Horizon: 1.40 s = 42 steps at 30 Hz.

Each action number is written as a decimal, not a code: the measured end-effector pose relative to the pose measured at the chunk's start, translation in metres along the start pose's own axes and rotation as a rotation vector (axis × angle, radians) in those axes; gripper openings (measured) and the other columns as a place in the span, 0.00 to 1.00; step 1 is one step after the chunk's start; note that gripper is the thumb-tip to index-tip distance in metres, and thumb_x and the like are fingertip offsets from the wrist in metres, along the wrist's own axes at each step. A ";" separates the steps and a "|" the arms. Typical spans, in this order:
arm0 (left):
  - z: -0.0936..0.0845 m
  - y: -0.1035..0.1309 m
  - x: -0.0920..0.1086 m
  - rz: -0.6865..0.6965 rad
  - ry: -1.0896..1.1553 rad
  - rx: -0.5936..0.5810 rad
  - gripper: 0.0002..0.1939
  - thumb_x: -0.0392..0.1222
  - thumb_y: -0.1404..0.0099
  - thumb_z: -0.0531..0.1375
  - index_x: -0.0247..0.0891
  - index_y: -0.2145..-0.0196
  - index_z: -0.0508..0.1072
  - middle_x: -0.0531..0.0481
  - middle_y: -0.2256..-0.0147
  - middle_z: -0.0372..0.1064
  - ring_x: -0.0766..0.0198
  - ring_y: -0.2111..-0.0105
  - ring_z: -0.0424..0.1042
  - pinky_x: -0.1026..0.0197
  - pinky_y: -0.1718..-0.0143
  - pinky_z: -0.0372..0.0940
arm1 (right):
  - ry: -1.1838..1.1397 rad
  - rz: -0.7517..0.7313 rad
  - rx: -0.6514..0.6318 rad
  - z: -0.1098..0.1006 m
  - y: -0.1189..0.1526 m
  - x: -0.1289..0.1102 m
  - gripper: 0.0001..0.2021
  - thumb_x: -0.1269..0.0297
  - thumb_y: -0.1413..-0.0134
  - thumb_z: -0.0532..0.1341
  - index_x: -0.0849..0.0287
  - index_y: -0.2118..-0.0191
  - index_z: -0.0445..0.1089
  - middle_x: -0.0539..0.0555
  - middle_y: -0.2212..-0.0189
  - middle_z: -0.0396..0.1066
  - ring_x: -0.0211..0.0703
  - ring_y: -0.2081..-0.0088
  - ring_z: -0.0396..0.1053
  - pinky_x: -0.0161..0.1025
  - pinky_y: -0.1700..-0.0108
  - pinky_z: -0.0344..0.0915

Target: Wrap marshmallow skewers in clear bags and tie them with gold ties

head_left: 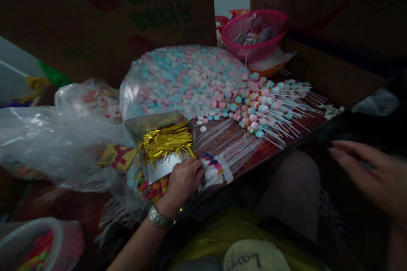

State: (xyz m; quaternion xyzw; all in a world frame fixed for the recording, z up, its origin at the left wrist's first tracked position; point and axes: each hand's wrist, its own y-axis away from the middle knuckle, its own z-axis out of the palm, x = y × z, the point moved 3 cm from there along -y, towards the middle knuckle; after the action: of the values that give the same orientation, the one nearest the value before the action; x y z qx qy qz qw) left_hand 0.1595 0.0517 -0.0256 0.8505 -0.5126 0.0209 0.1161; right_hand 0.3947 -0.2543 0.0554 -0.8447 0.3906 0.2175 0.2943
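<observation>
My left hand (186, 178), with a metal watch (159, 218) at the wrist, rests with curled fingers by the table's front edge. Whatever its fingertips may hold is hidden. It lies against the lower edge of a clear bag of gold twist ties (167, 142), and printed clear plastic wrappers (216, 167) lie just right of its fingers. Off the table at the right, my right hand (372, 173) hangs with stretched fingers and nothing visible in it. Candy skewers on white sticks (263, 106) are heaped on the table between the hands, sticks toward the right.
Behind lies a big clear bag of pastel candies (181, 78), some loose in front. A pink basket (257, 46) stands at the back right. Cardboard boxes (104, 17) wall the back. Left are crumpled plastic (57, 139), colourful gummies (155, 190) and a white tub (59, 237).
</observation>
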 end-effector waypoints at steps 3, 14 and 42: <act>0.001 0.006 0.003 0.008 -0.013 0.035 0.13 0.48 0.41 0.58 0.38 0.62 0.70 0.46 0.64 0.69 0.58 0.64 0.67 0.59 0.63 0.59 | -0.113 -0.201 -0.106 0.050 -0.017 -0.050 0.11 0.58 0.46 0.56 0.57 0.61 0.70 0.57 0.65 0.73 0.46 0.64 0.70 0.43 0.62 0.66; -0.022 0.017 -0.009 0.033 0.017 0.170 0.12 0.37 0.36 0.52 0.40 0.56 0.70 0.48 0.61 0.72 0.59 0.63 0.68 0.58 0.61 0.60 | -0.142 -0.661 -0.309 0.174 -0.011 -0.141 0.13 0.67 0.45 0.55 0.63 0.54 0.68 0.62 0.56 0.69 0.53 0.53 0.63 0.49 0.52 0.59; -0.020 0.014 0.012 -0.079 0.789 0.352 0.09 0.41 0.39 0.54 0.37 0.75 0.65 0.54 0.78 0.64 0.68 0.78 0.63 0.67 0.76 0.58 | -0.517 -0.316 -0.296 0.196 -0.002 -0.141 0.16 0.61 0.45 0.54 0.57 0.82 0.54 0.45 0.83 0.54 0.34 0.78 0.55 0.32 0.75 0.52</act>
State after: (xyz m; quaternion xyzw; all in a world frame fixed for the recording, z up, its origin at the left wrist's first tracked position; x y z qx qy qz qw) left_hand 0.1546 0.0393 -0.0016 0.8031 -0.3848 0.4271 0.1569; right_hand 0.2849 -0.0477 -0.0036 -0.8454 0.1312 0.4305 0.2877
